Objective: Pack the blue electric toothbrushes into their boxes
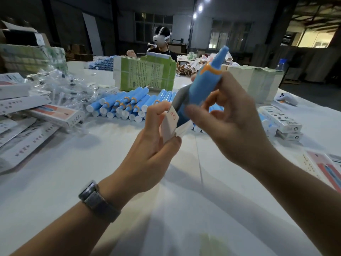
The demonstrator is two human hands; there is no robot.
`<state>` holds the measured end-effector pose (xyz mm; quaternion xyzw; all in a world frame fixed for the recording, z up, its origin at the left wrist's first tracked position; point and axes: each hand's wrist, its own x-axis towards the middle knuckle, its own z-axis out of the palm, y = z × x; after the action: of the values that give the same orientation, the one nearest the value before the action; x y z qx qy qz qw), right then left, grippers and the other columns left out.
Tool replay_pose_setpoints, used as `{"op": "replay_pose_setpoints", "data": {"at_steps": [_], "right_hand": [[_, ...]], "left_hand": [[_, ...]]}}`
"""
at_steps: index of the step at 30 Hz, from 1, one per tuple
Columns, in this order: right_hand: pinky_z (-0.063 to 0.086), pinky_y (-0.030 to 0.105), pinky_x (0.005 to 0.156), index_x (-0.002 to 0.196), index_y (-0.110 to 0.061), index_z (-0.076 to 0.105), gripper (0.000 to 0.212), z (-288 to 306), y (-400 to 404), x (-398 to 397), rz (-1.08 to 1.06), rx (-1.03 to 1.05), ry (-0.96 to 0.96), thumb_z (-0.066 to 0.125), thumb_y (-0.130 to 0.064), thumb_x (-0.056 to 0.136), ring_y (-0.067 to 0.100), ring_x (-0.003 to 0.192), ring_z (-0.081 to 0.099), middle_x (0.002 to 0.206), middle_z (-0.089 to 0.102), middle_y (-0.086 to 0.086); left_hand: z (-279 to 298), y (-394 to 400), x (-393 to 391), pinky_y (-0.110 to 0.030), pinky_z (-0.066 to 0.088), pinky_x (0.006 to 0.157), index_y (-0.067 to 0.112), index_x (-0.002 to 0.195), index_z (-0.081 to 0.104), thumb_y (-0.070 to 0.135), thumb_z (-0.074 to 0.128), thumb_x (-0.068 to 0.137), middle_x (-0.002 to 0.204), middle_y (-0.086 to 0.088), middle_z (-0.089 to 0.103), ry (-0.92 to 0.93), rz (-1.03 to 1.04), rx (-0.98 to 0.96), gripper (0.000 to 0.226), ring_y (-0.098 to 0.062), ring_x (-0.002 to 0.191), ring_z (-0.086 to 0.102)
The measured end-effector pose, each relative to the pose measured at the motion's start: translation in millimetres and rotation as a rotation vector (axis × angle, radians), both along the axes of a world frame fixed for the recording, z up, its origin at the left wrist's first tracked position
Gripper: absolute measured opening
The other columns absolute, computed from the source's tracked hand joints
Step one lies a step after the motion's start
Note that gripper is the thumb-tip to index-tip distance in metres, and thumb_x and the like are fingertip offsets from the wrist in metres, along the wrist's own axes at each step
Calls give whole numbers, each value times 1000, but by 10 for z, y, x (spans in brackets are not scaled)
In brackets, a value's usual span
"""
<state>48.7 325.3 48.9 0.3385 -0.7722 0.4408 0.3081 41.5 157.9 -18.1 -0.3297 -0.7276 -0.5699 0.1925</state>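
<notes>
My right hand [227, 119] grips a blue electric toothbrush [201, 84] with an orange ring, tilted with its tip up and to the right. Its lower end sits in the open mouth of a small white box [170, 126], which my left hand [156, 145] holds from below with fingers curled round it. The box's flaps are open. Behind my hands lies a pile of several blue toothbrushes [127, 106] on the white table [92, 154].
Flat and packed white boxes [36, 115] and plastic bags [55, 87] crowd the left. A green carton [145, 74] stands behind the pile. More white boxes [280, 121] lie right, with printed boxes [321, 167] at the right edge. A person with a headset [161, 43] sits across.
</notes>
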Motion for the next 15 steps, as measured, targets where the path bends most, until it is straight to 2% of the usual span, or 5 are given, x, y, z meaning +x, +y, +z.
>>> {"op": "replay_pose_setpoints", "data": {"at_steps": [3, 7, 10, 12, 15], "right_hand": [[52, 37, 54, 120, -43, 41, 58, -51, -16, -13, 53, -47, -36, 72, -13, 81, 17, 75, 56, 94, 49, -15], [51, 42, 56, 112, -46, 49, 35, -106, -25, -32, 22, -16, 92, 64, -23, 92, 15, 75, 54, 92, 50, -10], [48, 44, 54, 108, -42, 50, 40, -137, -58, -39, -35, -53, 161, 66, -10, 90, 17, 72, 53, 90, 53, -1], [47, 43, 51, 105, -40, 50, 45, -129, -88, -33, -30, -71, 141, 69, -4, 85, 18, 71, 54, 89, 53, 0], [44, 36, 48, 100, -29, 53, 33, -86, -188, -75, 74, -193, 34, 69, -4, 84, 14, 64, 51, 82, 51, -3]], "left_hand": [[1, -6, -4, -59, 49, 84, 32, 122, 32, 28, 47, 88, 120, -1, 53, 2, 10, 6, 38, -35, 100, 53], [17, -6, -11, -66, 47, 85, 27, 123, 32, 26, 47, 87, 123, -9, 53, 3, 22, 26, 39, -38, 104, 54], [33, -9, 9, -66, 48, 78, 34, 116, 33, 25, 46, 85, 115, -5, 54, 16, 18, 27, 35, -34, 94, 55], [50, -14, 20, -64, 48, 72, 37, 113, 34, 25, 45, 82, 106, -2, 52, 34, 32, 23, 35, -34, 85, 52], [84, -25, 11, -61, 47, 64, 37, 108, 34, 19, 47, 80, 101, -9, 52, 46, 80, 38, 36, -39, 82, 52]]}}
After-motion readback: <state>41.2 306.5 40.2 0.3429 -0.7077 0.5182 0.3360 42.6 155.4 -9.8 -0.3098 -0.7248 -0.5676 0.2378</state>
